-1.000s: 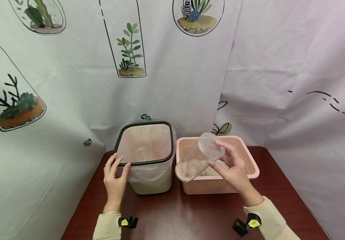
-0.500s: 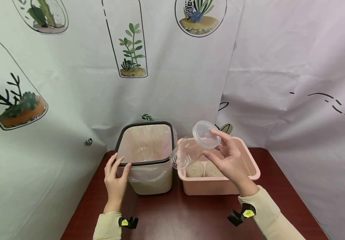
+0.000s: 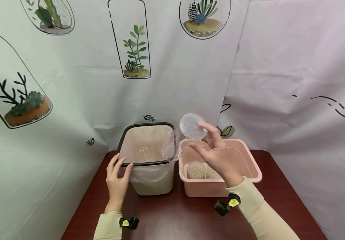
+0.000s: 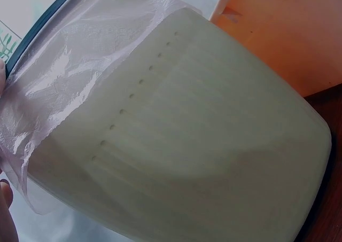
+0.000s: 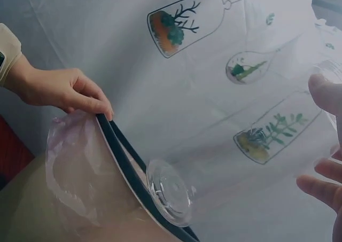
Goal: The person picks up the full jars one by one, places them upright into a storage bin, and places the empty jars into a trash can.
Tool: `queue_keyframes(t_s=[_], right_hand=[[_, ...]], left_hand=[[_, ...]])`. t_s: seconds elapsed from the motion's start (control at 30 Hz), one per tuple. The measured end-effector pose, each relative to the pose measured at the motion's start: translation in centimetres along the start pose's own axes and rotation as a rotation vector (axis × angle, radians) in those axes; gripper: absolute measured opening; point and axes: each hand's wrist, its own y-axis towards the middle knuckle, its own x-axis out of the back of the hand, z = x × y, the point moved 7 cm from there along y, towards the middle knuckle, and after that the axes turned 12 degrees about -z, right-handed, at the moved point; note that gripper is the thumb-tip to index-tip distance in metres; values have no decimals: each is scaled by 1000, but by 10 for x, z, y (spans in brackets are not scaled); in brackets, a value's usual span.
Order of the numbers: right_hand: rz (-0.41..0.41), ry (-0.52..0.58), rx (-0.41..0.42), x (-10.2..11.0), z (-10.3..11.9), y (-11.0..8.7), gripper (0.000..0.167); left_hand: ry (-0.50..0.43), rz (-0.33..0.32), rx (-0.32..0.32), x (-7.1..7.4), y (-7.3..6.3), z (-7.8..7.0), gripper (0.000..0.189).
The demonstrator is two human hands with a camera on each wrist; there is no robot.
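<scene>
My right hand (image 3: 215, 155) holds a clear plastic jar (image 5: 170, 193) near its translucent lid (image 3: 192, 127). The jar leans with its base down to the left, overlapping the right rim of the trash bin (image 3: 152, 186) in the head view. It looks see-through, with nothing visible inside. My left hand (image 3: 118, 181) grips the bin's dark front-left rim, fingers over the edge and thumb along it. A pinkish plastic bag (image 4: 80, 55) lines the bin and folds over its outside. Down in the bin lies a clear round container (image 3: 144, 154).
Right of the bin stands a pink tub (image 3: 203, 190). It holds a container of pale beads (image 3: 196, 170) and another round container (image 3: 212, 173) partly behind my right wrist. Both stand on a dark red table (image 3: 166, 220) against a printed curtain (image 3: 172, 90).
My right hand has lifted the jar from over the pink tub and carried it left to the bin's right rim. My left hand keeps its grip on the rim.
</scene>
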Motion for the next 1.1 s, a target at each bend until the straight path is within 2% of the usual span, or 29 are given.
queue_keyframes(t_s=[0.2, 0.37, 0.57, 0.8, 0.93, 1.1], right_hand=[[-15, -56, 36, -14, 5, 8, 64], [-20, -69, 21, -27, 6, 15, 60], [17, -99, -5, -41, -12, 4, 58], [29, -164, 14, -46, -47, -12, 63], [81, -260, 108, -54, -55, -17, 63], [202, -394, 250, -69, -63, -30, 62]], left_hand=[[4, 9, 2, -1, 1, 1, 33], [7, 14, -1, -1, 2, 0, 34], [13, 8, 2, 0, -1, 0, 35], [6, 19, -5, -1, -4, -1, 34], [3, 20, -1, -1, -3, -1, 33], [13, 11, 6, 0, -3, 1, 34]])
